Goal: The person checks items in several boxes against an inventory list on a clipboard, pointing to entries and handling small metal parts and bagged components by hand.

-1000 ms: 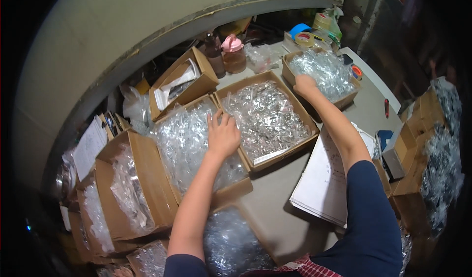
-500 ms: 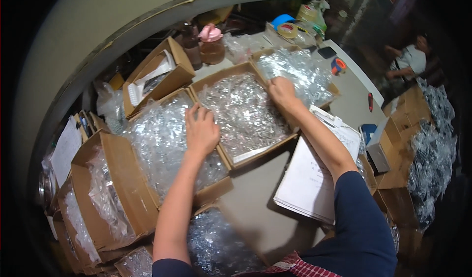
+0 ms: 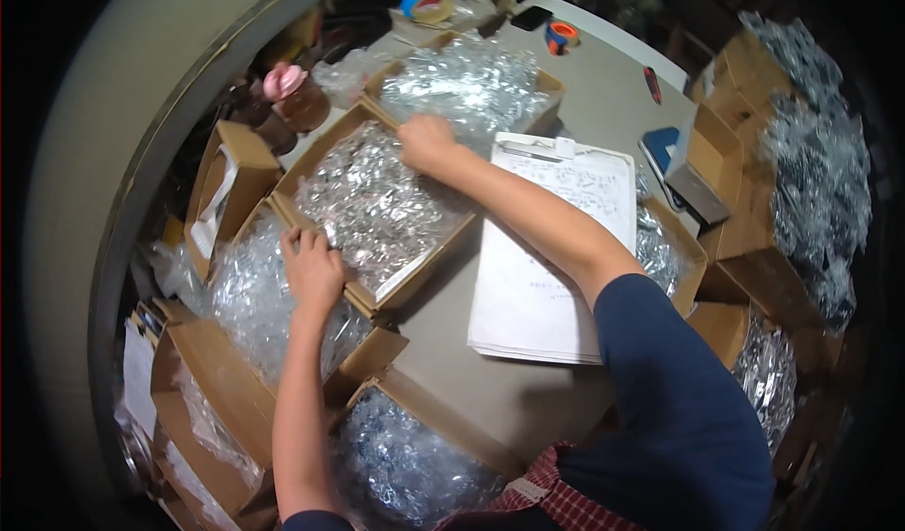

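Observation:
A shallow cardboard box [image 3: 436, 244] full of small clear, shiny plastic packets [image 3: 372, 201] lies between my hands. My left hand [image 3: 314, 269] bends its fingers over the box's left wall, beside a second box of clear packets [image 3: 247, 281]. At the right wall, near the far corner, my right hand [image 3: 429, 144] is closed around the cardboard edge, its fingertips partly hidden. Beyond it stands a third box [image 3: 550, 107] heaped with clear packets. Under my right forearm lies a clipboard [image 3: 537, 295] with handwritten sheets.
Nearer me sits a box of bluish clear packets [image 3: 401, 460]. Further cartons [image 3: 222, 389] line the left side. Orange-and-blue tape [image 3: 561, 37], a phone [image 3: 531, 17] and a red cutter [image 3: 652, 84] rest at the far right. A pink-lidded jug [image 3: 300, 99] stands far left.
My view has swung to the right, so the boxes and the hands sit further left in the picture. Both hands stay at the middle box's walls. A seated person has left the view.

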`<state>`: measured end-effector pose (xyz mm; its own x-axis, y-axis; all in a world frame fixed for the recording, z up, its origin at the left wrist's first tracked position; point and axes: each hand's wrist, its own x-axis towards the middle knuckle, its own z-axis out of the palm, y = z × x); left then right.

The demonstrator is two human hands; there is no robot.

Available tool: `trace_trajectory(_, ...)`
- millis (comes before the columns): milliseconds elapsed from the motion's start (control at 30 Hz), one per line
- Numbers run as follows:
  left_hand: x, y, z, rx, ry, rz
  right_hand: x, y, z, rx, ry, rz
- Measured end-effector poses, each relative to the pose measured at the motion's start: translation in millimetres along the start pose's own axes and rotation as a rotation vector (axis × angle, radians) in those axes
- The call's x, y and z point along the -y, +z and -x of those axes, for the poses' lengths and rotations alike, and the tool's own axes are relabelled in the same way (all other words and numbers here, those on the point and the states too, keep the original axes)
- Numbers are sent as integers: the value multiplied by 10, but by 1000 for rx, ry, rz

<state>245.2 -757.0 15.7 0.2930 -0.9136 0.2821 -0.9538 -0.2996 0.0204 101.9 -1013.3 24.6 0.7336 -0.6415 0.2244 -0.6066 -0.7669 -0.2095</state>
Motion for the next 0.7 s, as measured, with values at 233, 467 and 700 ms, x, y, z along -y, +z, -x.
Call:
trace_trajectory(233, -106, -226, -19, 71, 143, -292, 26, -147, 77, 65, 27, -142)
trace_trajectory(467, -1650, -841, 578, 44, 239, 462, -242, -838, 1831, -240, -230, -411)
trace_trajectory(700, -2014, -997, 771, 736, -458, 1101, -682, -1422, 3496, -365, 223, -512)
